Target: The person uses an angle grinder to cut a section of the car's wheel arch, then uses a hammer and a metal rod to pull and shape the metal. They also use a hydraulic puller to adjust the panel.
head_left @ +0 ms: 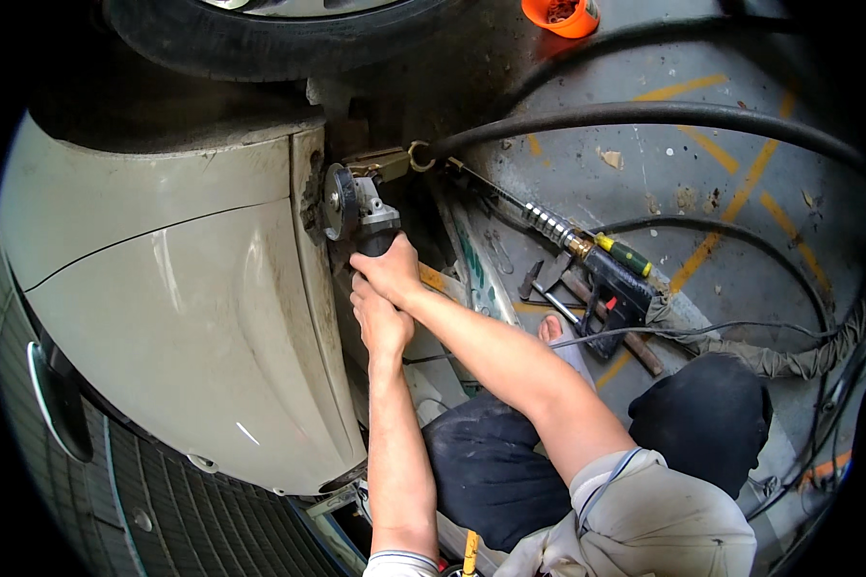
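Observation:
Both my hands are closed around an angle grinder (377, 213). My right hand (392, 270) wraps the black body just behind the grey metal head. Below it, my left hand (383, 322) grips the rear end, which the fingers mostly hide. The grinder's disc (338, 202) stands upright at the edge of a cream car body panel (173, 250), next to a rough, bare-looking patch (312, 197). Whether disc and metal touch, I cannot tell. Just beyond the grinder head, a brass-coloured clamp (380, 162) with a ring sits at the end of a thick black cable (645, 113).
A car tyre (289, 43) fills the far left. To the right lie a black gun-shaped tool (611, 298) with a spring-wrapped shaft, a yellow-and-green screwdriver (624, 255) and a hammer (640, 352). An orange container (570, 21) stands at the back. Hoses and cables cross the floor.

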`<state>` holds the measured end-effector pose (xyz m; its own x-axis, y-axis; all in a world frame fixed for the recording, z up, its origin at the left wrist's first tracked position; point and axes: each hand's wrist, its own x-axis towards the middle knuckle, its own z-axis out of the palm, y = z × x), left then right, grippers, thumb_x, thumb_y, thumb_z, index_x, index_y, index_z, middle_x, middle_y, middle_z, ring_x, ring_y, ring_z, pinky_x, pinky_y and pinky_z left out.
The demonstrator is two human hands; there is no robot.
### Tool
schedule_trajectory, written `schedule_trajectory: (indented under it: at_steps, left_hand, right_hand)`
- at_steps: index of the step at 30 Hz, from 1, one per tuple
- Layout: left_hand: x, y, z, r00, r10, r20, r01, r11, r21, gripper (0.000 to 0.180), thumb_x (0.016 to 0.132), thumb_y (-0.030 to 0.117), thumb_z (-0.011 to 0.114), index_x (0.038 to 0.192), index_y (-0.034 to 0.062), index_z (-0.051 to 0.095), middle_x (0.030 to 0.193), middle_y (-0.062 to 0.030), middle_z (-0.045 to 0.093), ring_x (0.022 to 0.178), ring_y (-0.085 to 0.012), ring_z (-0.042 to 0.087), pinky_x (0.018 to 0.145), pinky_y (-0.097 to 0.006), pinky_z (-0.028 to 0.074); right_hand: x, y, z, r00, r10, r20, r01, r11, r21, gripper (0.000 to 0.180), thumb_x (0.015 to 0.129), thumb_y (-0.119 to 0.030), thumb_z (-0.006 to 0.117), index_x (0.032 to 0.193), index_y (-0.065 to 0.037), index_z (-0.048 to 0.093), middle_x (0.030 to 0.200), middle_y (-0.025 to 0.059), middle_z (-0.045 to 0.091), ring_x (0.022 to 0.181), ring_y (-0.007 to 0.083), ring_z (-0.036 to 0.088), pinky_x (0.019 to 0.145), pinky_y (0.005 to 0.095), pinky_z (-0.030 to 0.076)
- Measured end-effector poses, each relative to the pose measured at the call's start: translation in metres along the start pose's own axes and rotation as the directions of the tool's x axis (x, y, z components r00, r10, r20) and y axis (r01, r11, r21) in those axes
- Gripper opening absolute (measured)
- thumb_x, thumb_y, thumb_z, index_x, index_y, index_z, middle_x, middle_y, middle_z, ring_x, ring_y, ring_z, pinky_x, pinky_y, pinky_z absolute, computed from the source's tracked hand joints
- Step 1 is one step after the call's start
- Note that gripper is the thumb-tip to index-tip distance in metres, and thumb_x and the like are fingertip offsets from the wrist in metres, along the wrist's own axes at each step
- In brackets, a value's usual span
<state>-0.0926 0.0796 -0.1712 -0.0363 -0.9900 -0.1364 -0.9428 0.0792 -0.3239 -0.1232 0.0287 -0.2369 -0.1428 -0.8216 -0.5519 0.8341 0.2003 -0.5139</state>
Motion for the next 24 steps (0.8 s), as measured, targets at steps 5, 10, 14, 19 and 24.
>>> schedule_trajectory:
  at_steps: [5,10,14,19,24]
  left_hand:
    - [0.006,0.000,0.006,0.998,0.057,-0.037,-0.056,0.998,0.028,0.083,0.081,0.020,0.068,0.145,-0.0043,0.020,0.131,-0.0321,0.045,0.123,-0.0471,0.043,0.103,-0.052,0.039]
    - [0.010,0.006,0.009,1.000,0.018,-0.010,-0.018,1.000,0.004,0.083,0.081,0.021,0.068,0.145,-0.0040,0.021,0.132,-0.0321,0.043,0.124,-0.0463,0.042,0.103,-0.051,0.038]
    - [0.012,-0.001,0.015,0.998,0.055,0.000,-0.055,0.998,0.032,0.082,0.082,0.022,0.067,0.144,-0.0038,0.021,0.134,-0.0314,0.042,0.124,-0.0463,0.042,0.103,-0.051,0.038]
    - [0.016,0.003,0.013,0.999,0.037,0.022,-0.037,0.999,0.001,0.080,0.082,0.023,0.067,0.144,-0.0036,0.022,0.135,-0.0306,0.041,0.124,-0.0463,0.042,0.103,-0.052,0.038]
    - [0.016,-0.003,0.018,0.999,0.038,0.016,-0.039,0.998,0.055,0.081,0.082,0.024,0.067,0.145,-0.0014,0.023,0.135,-0.0309,0.041,0.125,-0.0461,0.041,0.103,-0.051,0.039]
  right_hand:
    - [0.003,-0.004,-0.005,1.000,0.003,0.018,-0.003,1.000,-0.027,0.057,0.061,-0.028,0.078,0.100,0.008,0.056,0.096,0.0266,0.067,0.092,0.0392,0.067,0.082,0.0435,0.053]
    - [0.010,-0.006,-0.008,1.000,-0.016,0.024,0.017,0.999,-0.033,0.057,0.061,-0.028,0.078,0.099,0.008,0.056,0.097,0.0272,0.067,0.092,0.0396,0.067,0.081,0.0434,0.053]
    - [0.011,-0.001,-0.008,0.998,-0.050,0.028,0.051,0.998,-0.023,0.057,0.061,-0.027,0.078,0.100,0.008,0.056,0.096,0.0273,0.067,0.092,0.0400,0.067,0.081,0.0438,0.053]
    - [0.015,0.002,-0.007,0.999,-0.048,0.023,0.048,0.999,-0.024,0.057,0.061,-0.027,0.078,0.101,0.007,0.056,0.096,0.0273,0.067,0.093,0.0401,0.067,0.082,0.0438,0.053]
    - [0.013,-0.001,-0.008,0.999,-0.033,0.031,0.034,0.999,-0.029,0.056,0.061,-0.027,0.078,0.100,0.007,0.055,0.095,0.0274,0.067,0.092,0.0400,0.067,0.081,0.0439,0.053]
